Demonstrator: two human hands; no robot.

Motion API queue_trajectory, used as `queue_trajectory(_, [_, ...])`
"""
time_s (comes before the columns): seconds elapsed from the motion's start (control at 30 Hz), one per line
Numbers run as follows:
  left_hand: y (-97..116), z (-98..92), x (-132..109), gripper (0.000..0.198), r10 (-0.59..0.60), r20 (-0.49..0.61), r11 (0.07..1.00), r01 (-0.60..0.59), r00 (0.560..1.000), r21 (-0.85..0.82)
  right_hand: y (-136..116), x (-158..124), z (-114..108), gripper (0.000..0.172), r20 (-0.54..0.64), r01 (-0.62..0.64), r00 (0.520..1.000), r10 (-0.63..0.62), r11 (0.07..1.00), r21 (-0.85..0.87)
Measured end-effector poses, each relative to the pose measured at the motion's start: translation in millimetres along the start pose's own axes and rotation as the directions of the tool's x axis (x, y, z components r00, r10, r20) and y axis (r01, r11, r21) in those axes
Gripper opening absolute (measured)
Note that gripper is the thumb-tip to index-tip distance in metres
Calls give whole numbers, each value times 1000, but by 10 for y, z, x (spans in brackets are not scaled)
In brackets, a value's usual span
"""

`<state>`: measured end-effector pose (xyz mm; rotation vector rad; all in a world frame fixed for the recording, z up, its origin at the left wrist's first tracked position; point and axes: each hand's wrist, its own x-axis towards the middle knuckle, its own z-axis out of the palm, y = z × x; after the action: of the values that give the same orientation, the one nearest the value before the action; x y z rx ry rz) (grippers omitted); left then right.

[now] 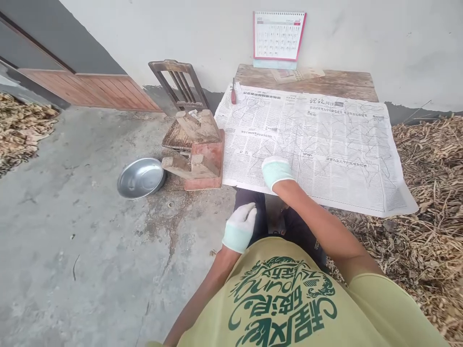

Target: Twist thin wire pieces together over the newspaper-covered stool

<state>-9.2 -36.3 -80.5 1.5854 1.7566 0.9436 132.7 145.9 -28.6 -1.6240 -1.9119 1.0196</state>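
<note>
Head view: the right hand [278, 172] was down at the newspaper [325, 144] spread over the wooden table [347, 83], its grip impossible to tell! The left hand [239, 224], half-curled, hovered by the thigh [261, 217], any hold hidden.

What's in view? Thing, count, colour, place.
Table: one, brown, under newspaper
Newspaper: one, white, on table
Loose paper: one, tan, table's back
Calendar: one, white-pink, table's back
Screwdriver: one, red-handled, newspaper's upper-left corner
Chair: one, brown, beside table
Stool: one, brown-red, beside chair
Floor: one, grey, left
Basin: one, silver, floor
Dry stalks: two heaps, tan, both sides
Wooden panels: two, reddish, upper left
Wall: one, white, back
Shirt: one, yellow-green, bottom
Trousers: one, dark, lap
Left hand: one, white-gloved, lap
Right hand: one, white-gloved, over newspaper
</note>
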Motion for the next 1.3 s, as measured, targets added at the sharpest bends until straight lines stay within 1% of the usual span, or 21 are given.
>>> queue_trajectory(0.07, [3, 1, 17, 26, -11, 3, 1000, 11, 1000, -5, 1, 10, 3, 28, -26, -64, 998, 61, 982, -175])
queue_trajectory(0.1, [9, -2, 27, 26, -16, 6, 1000, 16, 1000, -4, -3, 8, -5, 28, -34, -94, 995, 89, 968, -233])
queue_trajectory(0.17, [29, -18, 50, 26, -20, 10, 1000, 20, 1000, -1, -18, -16, -40, 27, -42, -132, 991, 125, 933, -334])
queue_trajectory(0.23, [57, -46, 79, 26, -17, 4, 1000, 17, 1000, 2, -37, -63, -101, 24, -34, -151, 988, 150, 905, -399])
queue_trajectory(0.3, [86, -83, 117, 26, -13, -21, 1000, 13, 1000, -2, -54, -125, -184, 20, -15, -135, 990, 143, 888, -440])
queue_trajectory(0.4, [121, -137, 189, 26, -2, -79, 1000, 0, 997, -29, -73, -213, -337, 20, -18, -42, 999, 38, 893, -449])
queue_trajectory(0.47, [142, -161, 249, 26, 11, -118, 999, -16, 993, -46, -89, -255, -447, 23, -50, 2, 998, -24, 918, -397])
queue_trajectory(0.57, [192, -175, 365, 27, -25, -163, 994, 8, 986, -106, -130, -307, -592, 24, -74, 1, 997, -19, 973, -232])
queue_trajectory(0.67, [319, -179, 524, 35, -126, -150, 953, 77, 981, -294, -191, -385, -667, 26, -73, 7, 997, -9, 999, -34])
queue_trajectory(0.73, [457, -194, 643, 46, -161, -105, 889, 98, 981, -448, -232, -462, -661, 27, -80, 21, 997, -16, 997, 73])
queue_trajectory(0.83, [694, -229, 798, 54, -122, -36, 767, 71, 992, -637, -277, -594, -585, 25, -100, 32, 995, -12, 980, 198])
queue_trajectory(0.93, [885, -240, 880, 49, -72, -2, 662, 47, 997, -748, -301, -707, -496, 24, -120, 18, 993, 14, 965, 261])
queue_trajectory(1.0, [958, -228, 896, 41, -63, 4, 637, 43, 998, -770, -308, -760, -458, 21, -130, -6, 990, 49, 949, 315])
queue_trajectory(1.07, [989, -215, 895, 38, -63, -24, 612, 20, 998, -791, -307, -792, -433, 17, -99, -36, 991, 89, 893, 449])
queue_trajectory(1.1, [992, -212, 893, 38, -60, -43, 588, 1, 997, -809, -305, -799, -420, 15, -63, -55, 993, 104, 843, 535])
queue_trajectory(1.2, [975, -231, 884, 40, -50, -63, 494, -30, 997, -869, -292, -800, -361, 11, 81, -127, 992, 100, 628, 768])
queue_trajectory(1.23, [969, -247, 879, 41, -50, -52, 473, -22, 997, -881, -286, -800, -333, 11, 115, -142, 990, 84, 544, 827])
queue_trajectory(1.3, [967, -285, 863, 41, -56, -20, 449, 8, 998, -894, -274, -808, -268, 18, 141, -138, 990, 22, 388, 911])
